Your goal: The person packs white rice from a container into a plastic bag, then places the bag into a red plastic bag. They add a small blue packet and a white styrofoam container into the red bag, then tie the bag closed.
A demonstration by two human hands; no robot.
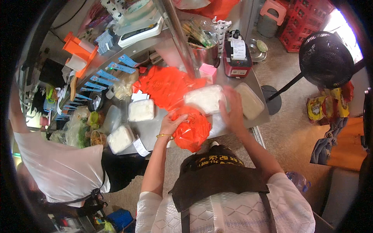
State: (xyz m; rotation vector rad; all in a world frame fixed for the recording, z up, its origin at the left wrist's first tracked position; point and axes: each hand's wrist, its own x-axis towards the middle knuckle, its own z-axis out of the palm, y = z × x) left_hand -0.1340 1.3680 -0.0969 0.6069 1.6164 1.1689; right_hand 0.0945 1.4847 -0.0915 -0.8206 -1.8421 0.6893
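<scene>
In the head view my left hand [174, 123], with a yellow bracelet at its wrist, grips a filled red plastic bag [191, 129] near the front of the metal counter [215, 122]. My right hand [233, 109] is blurred and lies at the right end of a clear container of white food, perhaps rice [205, 99]; whether it touches the container is not clear. Another lidded container [249, 101] stands just right of that hand. Flat red plastic bags [166, 84] lie behind the held bag. Farther left are a smaller container of white food [141, 110] and another one [120, 139].
A co-worker in a white shirt [64, 169] stands close on the left. A receipt printer [237, 61], a pink box [208, 73] and a metal pot of chopsticks [204, 54] stand behind the containers. A black fan [326, 59] stands on the floor at right.
</scene>
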